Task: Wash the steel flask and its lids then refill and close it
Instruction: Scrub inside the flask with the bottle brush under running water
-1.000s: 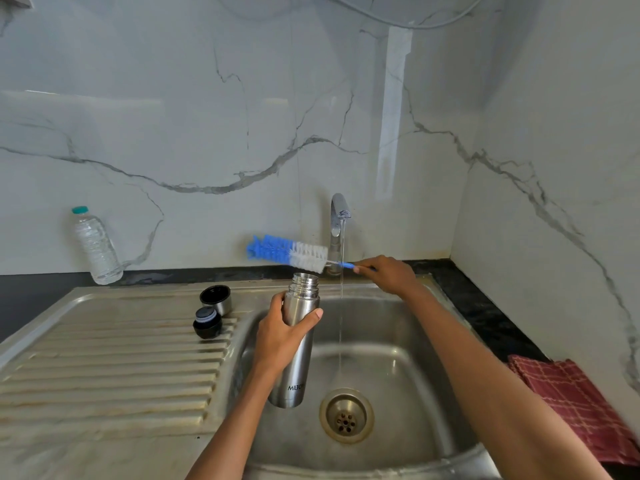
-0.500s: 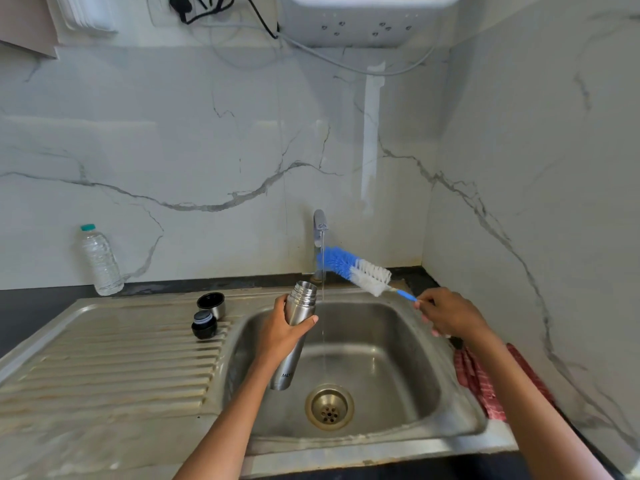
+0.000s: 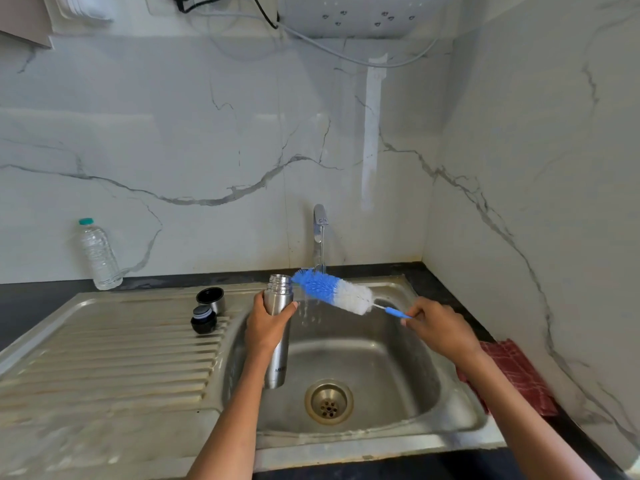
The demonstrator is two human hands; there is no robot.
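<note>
Both hands grip: left hand holds the upright, open-mouthed steel flask, while right hand fingers pinch the blue-and-white bristled bottle brush, its tip just right of the mouth.

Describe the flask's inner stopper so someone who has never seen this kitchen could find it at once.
Start at the steel sink and look left onto its ribbed draining board. Two small dark lids sit close together at the board's back right corner. The stopper is the nearer one, black with a stepped, ringed top, while the cup lid behind it is steel-sided and open-mouthed.
</note>
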